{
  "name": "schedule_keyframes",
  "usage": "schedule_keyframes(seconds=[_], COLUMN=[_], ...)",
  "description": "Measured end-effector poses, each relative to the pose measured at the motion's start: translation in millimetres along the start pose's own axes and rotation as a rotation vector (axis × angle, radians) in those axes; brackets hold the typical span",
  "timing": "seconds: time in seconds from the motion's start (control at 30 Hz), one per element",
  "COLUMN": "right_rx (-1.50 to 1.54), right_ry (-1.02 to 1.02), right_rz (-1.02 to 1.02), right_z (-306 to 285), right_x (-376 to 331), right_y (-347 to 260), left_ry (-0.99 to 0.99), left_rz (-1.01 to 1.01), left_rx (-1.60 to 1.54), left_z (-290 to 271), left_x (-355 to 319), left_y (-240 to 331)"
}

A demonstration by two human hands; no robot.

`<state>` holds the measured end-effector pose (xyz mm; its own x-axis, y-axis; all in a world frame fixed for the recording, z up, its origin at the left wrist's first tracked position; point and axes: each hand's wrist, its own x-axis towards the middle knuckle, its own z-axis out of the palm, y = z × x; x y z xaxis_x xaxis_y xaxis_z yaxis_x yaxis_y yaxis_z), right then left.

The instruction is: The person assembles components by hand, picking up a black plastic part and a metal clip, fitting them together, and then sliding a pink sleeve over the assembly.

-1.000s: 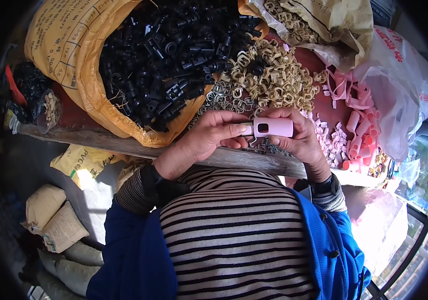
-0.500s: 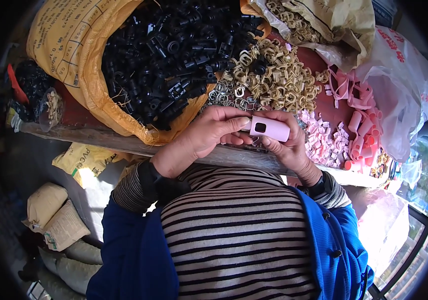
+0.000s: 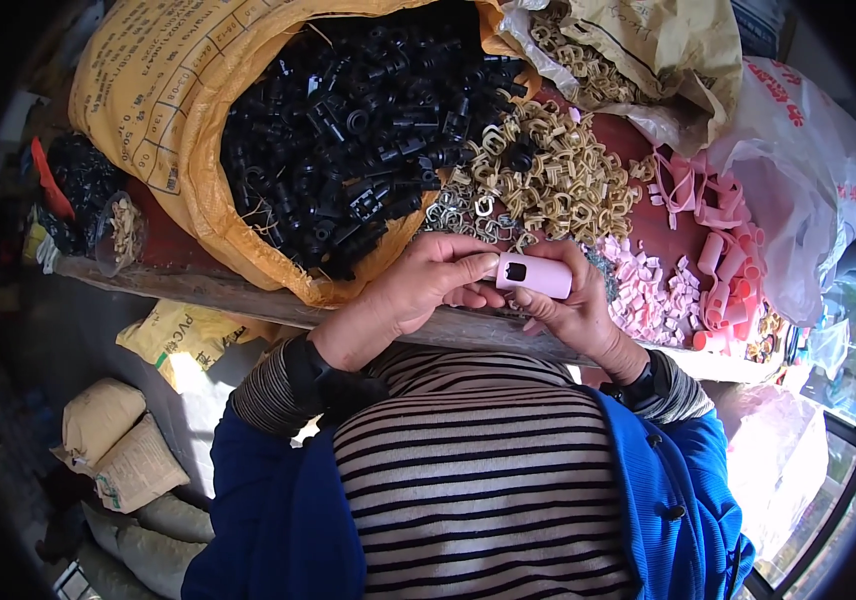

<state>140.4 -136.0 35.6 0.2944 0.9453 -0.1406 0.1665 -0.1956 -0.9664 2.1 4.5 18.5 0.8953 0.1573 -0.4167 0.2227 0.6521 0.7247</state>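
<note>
Between my two hands lies a pink plastic sleeve (image 3: 545,277), a short tube with a squarish window in its side; something dark shows inside the window. My right hand (image 3: 580,305) wraps round its right end, thumb below and fingers behind. My left hand (image 3: 428,285) pinches at its left end, thumb pressed there and fingers curled beneath; whatever lies under that thumb is hidden. Just beyond my hands are small metal clips (image 3: 468,215) and a heap of cream plastic rings (image 3: 558,180). Small pink pieces (image 3: 648,290) lie right of my right hand.
A yellow woven sack (image 3: 163,150) of black plastic parts (image 3: 348,130) lies open at the back left. Pink tubes (image 3: 733,285) and a clear plastic bag (image 3: 798,170) are at the right. The table's wooden edge (image 3: 218,285) runs before me. Full sacks (image 3: 138,465) stand on the floor, left.
The whole view has shifted slightly, with the table sitting lower. Both hands keep their hold on the pink sleeve, and the dark shape in its window now has a jagged upper edge.
</note>
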Motion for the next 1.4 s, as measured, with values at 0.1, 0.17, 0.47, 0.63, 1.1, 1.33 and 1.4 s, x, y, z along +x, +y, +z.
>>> schedule_keyframes(seconds=[0.1, 0.17, 0.47, 0.63, 1.1, 1.33, 1.4], right_rx=[0.036, -0.136, -0.32, -0.228, -0.232, -0.175, -0.174], right_ry=[-0.026, -0.057, -0.398, -0.335, -0.241, -0.215, -0.234], right_rz=[0.025, -0.15, -0.431, -0.547, -0.6, -0.61, -0.614], right_z=[-2.9, -8.1, -18.9, -15.8, -15.0, -13.0, -13.0], right_x=[3.7, 6.7, 22.7, 29.0, 37.4, 40.1, 40.2], right_y=[-0.9, -1.3, -22.1, -12.3, -17.3, -15.6, -13.9], left_ry=[0.029, 0.043, -0.047, -0.108, -0.096, -0.072, -0.072], left_rz=[0.011, 0.043, 0.088, 0.063, 0.11, 0.162, 0.169], left_rx=[-0.013, -0.034, -0.05, -0.109, -0.228, -0.211, -0.204], left_z=[0.2, 2.4, 8.1, 5.0, 10.1, 8.5, 8.2], left_x=[0.6, 1.9, 6.3, 6.6, 9.0, 11.6, 11.4], left_y=[3.3, 5.9, -0.5, -2.2, -2.4, -8.1, -9.0])
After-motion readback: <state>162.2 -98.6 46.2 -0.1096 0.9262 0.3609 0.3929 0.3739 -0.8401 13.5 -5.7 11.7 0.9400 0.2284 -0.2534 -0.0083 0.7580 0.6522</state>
